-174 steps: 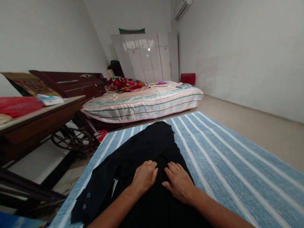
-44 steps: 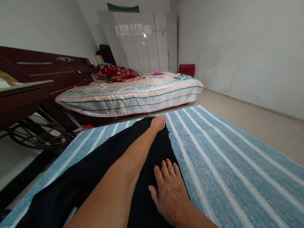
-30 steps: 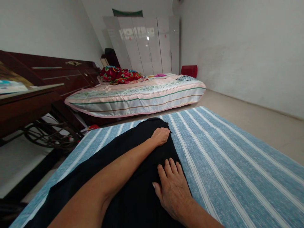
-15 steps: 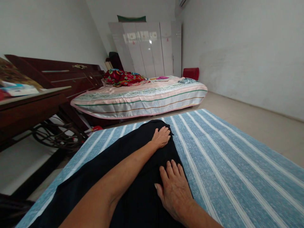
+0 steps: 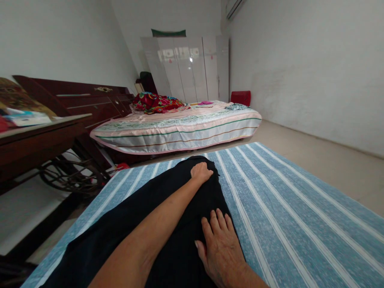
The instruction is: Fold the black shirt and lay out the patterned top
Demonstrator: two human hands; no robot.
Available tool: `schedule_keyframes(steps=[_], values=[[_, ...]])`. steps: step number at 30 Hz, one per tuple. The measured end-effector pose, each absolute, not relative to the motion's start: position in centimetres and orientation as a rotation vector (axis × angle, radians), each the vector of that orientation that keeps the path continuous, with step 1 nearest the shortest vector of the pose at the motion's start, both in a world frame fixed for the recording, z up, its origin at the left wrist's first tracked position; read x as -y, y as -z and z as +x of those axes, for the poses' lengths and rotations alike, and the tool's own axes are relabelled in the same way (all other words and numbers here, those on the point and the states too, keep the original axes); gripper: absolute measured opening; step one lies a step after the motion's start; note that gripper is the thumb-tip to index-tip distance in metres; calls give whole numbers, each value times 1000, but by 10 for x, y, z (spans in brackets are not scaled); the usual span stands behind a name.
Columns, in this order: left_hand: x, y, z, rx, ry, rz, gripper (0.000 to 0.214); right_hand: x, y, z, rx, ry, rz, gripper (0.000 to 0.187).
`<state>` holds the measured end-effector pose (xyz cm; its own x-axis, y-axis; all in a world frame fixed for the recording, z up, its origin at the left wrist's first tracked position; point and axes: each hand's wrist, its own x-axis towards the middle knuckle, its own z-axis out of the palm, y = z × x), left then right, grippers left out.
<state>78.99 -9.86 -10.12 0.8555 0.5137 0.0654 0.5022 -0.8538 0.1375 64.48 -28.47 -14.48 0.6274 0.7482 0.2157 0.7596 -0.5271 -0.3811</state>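
A long black garment (image 5: 171, 188), perhaps folded trousers, is spread over the blue-and-white striped sheet (image 5: 288, 192). My left hand (image 5: 202, 172) reaches to its far end, fingers curled and closed on the cloth near the top right corner; the fingertips are hidden. Nearer to me, my right hand (image 5: 221, 244) lies flat along the garment's right edge, fingers spread and thumb out to the left. Part of the cloth is covered by my left forearm.
Beyond the striped surface stands a bed (image 5: 180, 138) with a red floral quilt (image 5: 157, 103). A wooden table (image 5: 45, 128) with an iron wheel (image 5: 72, 173) beneath is at left. White wardrobes (image 5: 192, 72) and a red case (image 5: 240, 98) are at the back.
My left hand's fingers, stretched flat on the cloth before, are now curled closed on it. My right hand stays flat in nearly the same spot. The view has tilted up slightly.
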Motion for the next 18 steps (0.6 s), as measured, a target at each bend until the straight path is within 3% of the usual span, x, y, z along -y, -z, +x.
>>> schedule_keyframes(steps=[4,15,18], values=[[99,99,795,-802,-75,2797,16,284,144,644,1194,34,-2423,54],[85,88,814,-787,-11,2276,33,285,143,645,1203,45,-2421,55],[85,85,820,-815,7,2167,28,285,144,644,1200,59,-2419,54]])
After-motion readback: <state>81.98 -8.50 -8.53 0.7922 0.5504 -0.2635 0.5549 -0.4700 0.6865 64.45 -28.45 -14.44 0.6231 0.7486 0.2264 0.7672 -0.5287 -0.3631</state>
